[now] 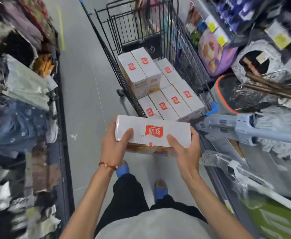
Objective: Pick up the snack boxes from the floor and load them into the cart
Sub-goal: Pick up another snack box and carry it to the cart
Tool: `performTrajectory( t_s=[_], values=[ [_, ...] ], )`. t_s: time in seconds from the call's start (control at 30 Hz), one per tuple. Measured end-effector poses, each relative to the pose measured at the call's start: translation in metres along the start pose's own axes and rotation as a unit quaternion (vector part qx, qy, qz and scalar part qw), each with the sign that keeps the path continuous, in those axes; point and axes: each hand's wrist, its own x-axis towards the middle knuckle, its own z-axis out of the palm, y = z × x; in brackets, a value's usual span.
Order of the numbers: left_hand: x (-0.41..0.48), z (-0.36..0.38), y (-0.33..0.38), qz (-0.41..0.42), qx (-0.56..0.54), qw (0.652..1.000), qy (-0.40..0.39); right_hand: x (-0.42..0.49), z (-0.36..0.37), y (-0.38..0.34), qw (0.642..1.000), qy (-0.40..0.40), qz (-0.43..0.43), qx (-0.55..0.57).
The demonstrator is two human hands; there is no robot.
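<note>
Hands grip one white snack box (153, 131) from both ends, holding it level above the grey floor (82, 87), just short of the near end of the black wire shopping cart (184, 49). The left hand (114, 145) wraps the box's left end with the thumb lying across the top face, and a red string bracelet (107, 166) circles that wrist. The right hand (186, 149) clasps the right end the same way, thumb on top beside the red logo. Inside the cart, more white snack boxes (172, 100) with the same red logo lie packed side by side in a near row, and two taller ones (139, 69) stand behind them toward the far end. Blue shoes (123, 169) show on the floor below the box. Folded clothing (20, 87) crowds the shelf on the left; a pale blue mop (244, 128) lies just to the right of the cart, among blurred goods.
</note>
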Motion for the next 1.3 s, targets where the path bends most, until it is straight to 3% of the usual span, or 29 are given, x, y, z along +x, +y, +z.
performTrajectory(
  t_s=[0.1, 0.5, 0.93, 1.3],
  values=[
    [0.061, -0.005, 0.015, 0.029, 0.004, 1.0, -0.011, 0.038, 0.04, -0.017, 0.999, 0.038, 0.004, 0.013],
    [0.277, -0.011, 0.102, 0.147, 0.066, 0.97, -0.183, 0.149, 0.156, -0.091, 0.967, 0.232, 0.006, 0.108],
    [0.407, 0.098, 0.183, 0.179, 0.116, 0.94, -0.267, 0.275, 0.151, -0.123, 0.949, 0.275, 0.043, 0.147],
    [0.513, 0.154, 0.192, 0.114, 0.181, 0.91, -0.355, 0.33, 0.167, -0.114, 0.954, 0.256, 0.083, 0.131]
  ],
)
